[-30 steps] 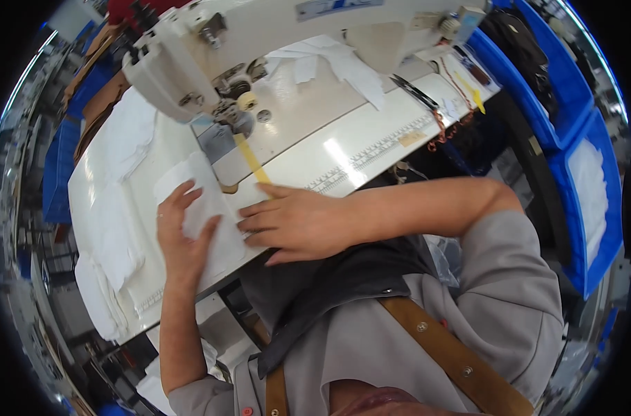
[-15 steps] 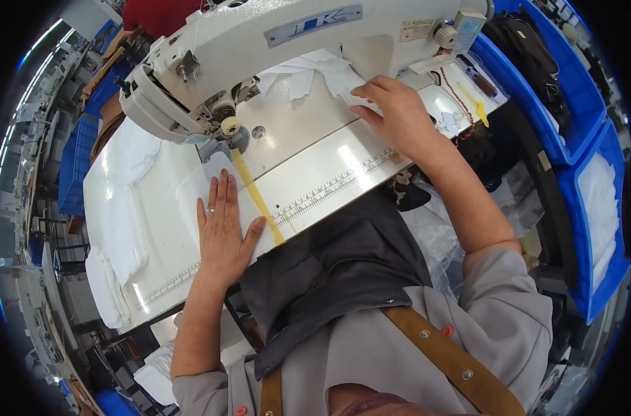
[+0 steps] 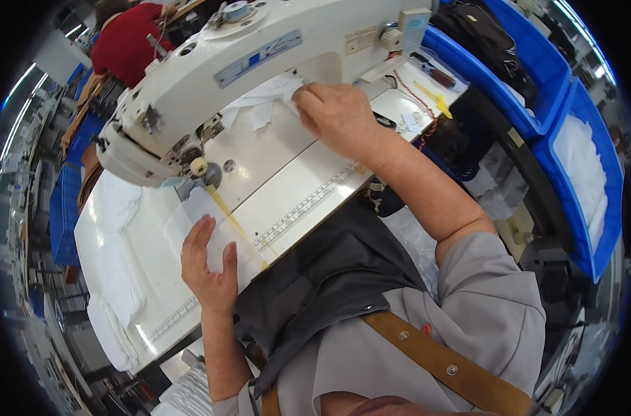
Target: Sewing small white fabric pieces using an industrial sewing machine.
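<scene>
My left hand (image 3: 211, 267) is open, thumb apart from the fingers, at the near part of a white piece (image 3: 208, 211) that looks like thin cloth. Along that piece's right side runs a yellow strip (image 3: 225, 211). The piece's far end lies by the needle area of a white sewing machine (image 3: 190, 142). Beneath the machine's arm, my right hand (image 3: 335, 119) is closed, its fingers curled together at the edge of several small white pieces (image 3: 263, 114). Its fingertips are partly hidden, so what they pinch cannot be made out.
White cloth pieces (image 3: 114, 249) are stacked on the table's left side. A printed ruler scale (image 3: 308, 204) runs along the front edge. Blue bins (image 3: 561, 114) stand at right, one holding a black bag (image 3: 483, 41). A person in red (image 3: 127, 45) sits beyond the machine.
My left hand has lifted off flat contact and drawn back toward me. The right hand's fingers have closed at the small white pieces. The whole view has shifted and turned.
</scene>
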### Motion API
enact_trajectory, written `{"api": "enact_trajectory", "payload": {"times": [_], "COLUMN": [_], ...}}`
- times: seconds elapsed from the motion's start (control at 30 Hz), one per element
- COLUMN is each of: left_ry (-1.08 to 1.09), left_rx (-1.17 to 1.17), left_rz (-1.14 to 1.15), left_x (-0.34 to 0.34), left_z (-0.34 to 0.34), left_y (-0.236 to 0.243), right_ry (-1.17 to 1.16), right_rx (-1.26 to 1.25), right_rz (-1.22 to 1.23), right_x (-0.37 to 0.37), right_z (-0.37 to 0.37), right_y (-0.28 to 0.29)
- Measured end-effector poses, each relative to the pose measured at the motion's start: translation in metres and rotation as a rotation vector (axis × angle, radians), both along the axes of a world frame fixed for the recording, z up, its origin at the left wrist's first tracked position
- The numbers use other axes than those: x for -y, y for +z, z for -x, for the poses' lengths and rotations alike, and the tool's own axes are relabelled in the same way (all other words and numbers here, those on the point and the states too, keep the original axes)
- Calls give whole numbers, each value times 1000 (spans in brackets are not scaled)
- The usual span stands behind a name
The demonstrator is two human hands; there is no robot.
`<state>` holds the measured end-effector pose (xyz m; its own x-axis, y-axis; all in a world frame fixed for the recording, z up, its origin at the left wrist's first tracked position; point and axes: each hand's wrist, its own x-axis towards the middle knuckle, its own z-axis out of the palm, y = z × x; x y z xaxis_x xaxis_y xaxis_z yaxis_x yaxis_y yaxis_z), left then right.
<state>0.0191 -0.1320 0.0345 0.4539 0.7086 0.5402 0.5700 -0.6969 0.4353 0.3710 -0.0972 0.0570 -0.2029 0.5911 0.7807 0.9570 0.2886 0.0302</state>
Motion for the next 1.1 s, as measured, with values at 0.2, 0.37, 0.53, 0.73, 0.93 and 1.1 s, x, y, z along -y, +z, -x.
{"api": "enact_trajectory", "payload": {"times": [0.2, 0.37, 0.53, 0.73, 0.93, 1.1], "left_ry": [-194, -435, -186, -104, -4, 85], "left_rx": [526, 935, 843, 586, 579, 353], "left_rz": [628, 1218, 931, 1099, 1156, 865], "left_x": [18, 17, 11, -24, -63, -100], "left_z": [-44, -39, -25, 26, 33, 19], "left_y": [26, 43, 43, 49, 19, 26], "right_ry": [472, 803, 978, 996, 917, 773], "right_rx": [89, -11, -51, -168, -271, -241], "right_rz": [48, -35, 91, 113, 371, 365], "right_x": [87, 110, 109, 99, 65, 51], "right_z": [53, 97, 113, 128, 142, 145], "right_y": [45, 40, 22, 8, -17, -24]}}
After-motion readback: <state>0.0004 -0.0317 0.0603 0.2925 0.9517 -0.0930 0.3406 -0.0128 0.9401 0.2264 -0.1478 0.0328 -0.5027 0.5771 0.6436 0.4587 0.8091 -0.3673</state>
